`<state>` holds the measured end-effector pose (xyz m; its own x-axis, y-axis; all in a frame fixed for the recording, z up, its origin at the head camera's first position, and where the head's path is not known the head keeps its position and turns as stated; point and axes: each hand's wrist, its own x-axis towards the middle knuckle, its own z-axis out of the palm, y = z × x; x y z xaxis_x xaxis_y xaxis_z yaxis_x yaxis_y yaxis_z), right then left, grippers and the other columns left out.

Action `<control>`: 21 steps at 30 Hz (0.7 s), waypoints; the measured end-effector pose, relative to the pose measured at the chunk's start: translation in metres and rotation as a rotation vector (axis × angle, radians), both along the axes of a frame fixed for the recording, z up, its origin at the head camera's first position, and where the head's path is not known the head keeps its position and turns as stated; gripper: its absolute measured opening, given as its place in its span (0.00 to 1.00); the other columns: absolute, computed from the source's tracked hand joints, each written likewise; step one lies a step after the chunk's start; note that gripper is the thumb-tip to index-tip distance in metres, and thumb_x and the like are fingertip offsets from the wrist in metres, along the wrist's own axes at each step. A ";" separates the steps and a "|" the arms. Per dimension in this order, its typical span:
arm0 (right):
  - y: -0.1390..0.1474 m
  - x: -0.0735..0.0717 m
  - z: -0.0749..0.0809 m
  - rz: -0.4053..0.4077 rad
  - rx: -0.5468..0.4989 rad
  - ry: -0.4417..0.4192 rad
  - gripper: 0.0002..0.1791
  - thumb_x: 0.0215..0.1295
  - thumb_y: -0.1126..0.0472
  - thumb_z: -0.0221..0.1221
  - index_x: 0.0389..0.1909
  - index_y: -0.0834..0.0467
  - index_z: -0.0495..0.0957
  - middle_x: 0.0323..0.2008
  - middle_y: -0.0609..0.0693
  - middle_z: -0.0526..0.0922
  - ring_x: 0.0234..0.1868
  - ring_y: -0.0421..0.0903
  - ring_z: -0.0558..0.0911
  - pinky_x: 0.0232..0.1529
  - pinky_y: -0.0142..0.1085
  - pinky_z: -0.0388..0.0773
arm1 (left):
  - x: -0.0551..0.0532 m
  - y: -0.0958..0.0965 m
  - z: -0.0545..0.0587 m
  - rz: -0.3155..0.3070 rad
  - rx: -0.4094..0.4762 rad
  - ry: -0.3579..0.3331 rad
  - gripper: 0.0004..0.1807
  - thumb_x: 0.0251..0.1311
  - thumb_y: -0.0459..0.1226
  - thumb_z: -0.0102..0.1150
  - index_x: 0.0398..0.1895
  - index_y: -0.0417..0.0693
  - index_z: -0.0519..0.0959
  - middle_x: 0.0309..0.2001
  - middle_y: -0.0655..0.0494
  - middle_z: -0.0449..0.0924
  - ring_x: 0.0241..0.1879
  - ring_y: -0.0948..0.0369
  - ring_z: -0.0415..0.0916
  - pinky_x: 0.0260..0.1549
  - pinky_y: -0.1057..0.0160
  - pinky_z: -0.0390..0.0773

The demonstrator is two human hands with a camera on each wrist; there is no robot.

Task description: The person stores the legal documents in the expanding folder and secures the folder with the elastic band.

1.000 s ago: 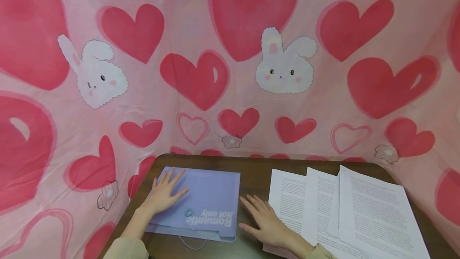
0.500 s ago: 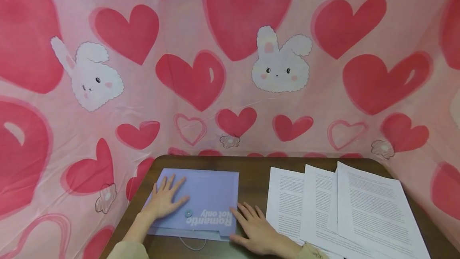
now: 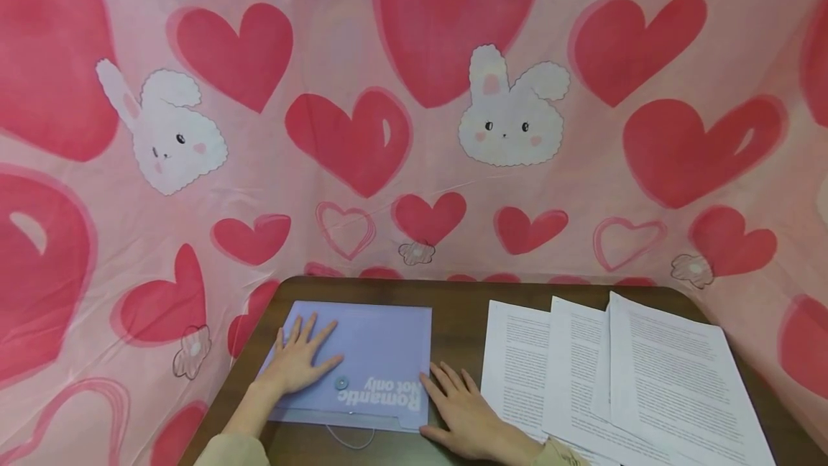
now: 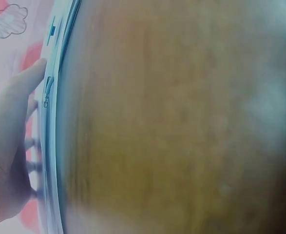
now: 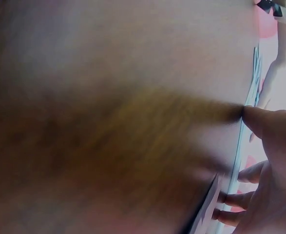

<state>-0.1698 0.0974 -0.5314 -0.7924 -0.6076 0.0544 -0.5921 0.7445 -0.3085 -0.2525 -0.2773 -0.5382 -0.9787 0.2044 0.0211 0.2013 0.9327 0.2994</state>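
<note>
A lilac plastic document folder point(image 3: 382, 340) lies flat on the dark wooden table point(image 3: 459, 300), with white lettering upside down to me and a round button point(image 3: 341, 382). From its near edge a thin cord loop point(image 3: 349, 444) hangs out. My left hand point(image 3: 291, 369) rests on the folder's left part, fingers spread and straight. At the lower right edge of the folder is my right hand point(image 3: 462, 416), its fingers extended and its thumb by the near corner. The left wrist view shows the folder edge-on beside the left hand point(image 4: 11, 146).
Several stacks of printed white paper point(image 3: 673, 372) lie overlapping on the table's right side, close to the right hand. Behind the table hangs a pink cloth point(image 3: 440, 164) with hearts and rabbits.
My right hand has moved left, from beside the papers to the folder's right edge. The left hand stays on the folder, which lies in nearly the same place.
</note>
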 end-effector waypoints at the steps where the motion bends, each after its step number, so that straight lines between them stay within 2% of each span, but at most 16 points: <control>1: 0.000 0.000 0.000 0.000 0.004 0.002 0.47 0.76 0.34 0.63 0.83 0.59 0.65 0.83 0.63 0.65 0.83 0.65 0.67 0.77 0.72 0.68 | 0.000 0.000 0.000 0.000 -0.001 -0.001 0.47 0.72 0.69 0.56 0.87 0.59 0.63 0.88 0.33 0.48 0.87 0.26 0.38 0.78 0.15 0.34; 7: 0.005 -0.003 0.000 0.001 -0.022 -0.002 0.46 0.76 0.34 0.64 0.83 0.58 0.66 0.83 0.65 0.65 0.82 0.67 0.67 0.75 0.76 0.66 | 0.008 0.003 0.003 -0.001 0.003 0.013 0.47 0.71 0.67 0.59 0.85 0.56 0.65 0.87 0.29 0.52 0.85 0.22 0.42 0.76 0.12 0.39; 12: 0.012 -0.009 -0.010 0.018 -0.079 0.040 0.45 0.77 0.32 0.60 0.82 0.57 0.68 0.81 0.68 0.67 0.79 0.73 0.68 0.69 0.81 0.65 | 0.012 0.004 -0.003 -0.006 0.039 0.049 0.47 0.70 0.68 0.60 0.84 0.53 0.67 0.84 0.25 0.55 0.82 0.18 0.44 0.72 0.09 0.40; 14: 0.013 -0.011 -0.011 0.012 -0.065 0.052 0.44 0.78 0.31 0.60 0.82 0.56 0.68 0.80 0.68 0.68 0.79 0.73 0.69 0.70 0.81 0.66 | 0.014 0.005 -0.001 0.000 0.038 0.034 0.48 0.70 0.68 0.60 0.84 0.52 0.67 0.84 0.24 0.54 0.82 0.17 0.43 0.72 0.09 0.39; 21: 0.016 -0.018 -0.013 -0.004 -0.049 0.000 0.44 0.75 0.33 0.63 0.83 0.52 0.67 0.83 0.66 0.66 0.82 0.74 0.66 0.74 0.81 0.61 | 0.020 0.009 0.005 0.032 -0.021 -0.015 0.48 0.72 0.67 0.58 0.86 0.52 0.63 0.85 0.24 0.51 0.82 0.17 0.42 0.72 0.09 0.41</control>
<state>-0.1881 0.1138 -0.5440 -0.7948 -0.6011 0.0839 -0.5892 0.7310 -0.3443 -0.2325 -0.2678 -0.5331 -0.9849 0.1734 0.0023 0.1669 0.9446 0.2827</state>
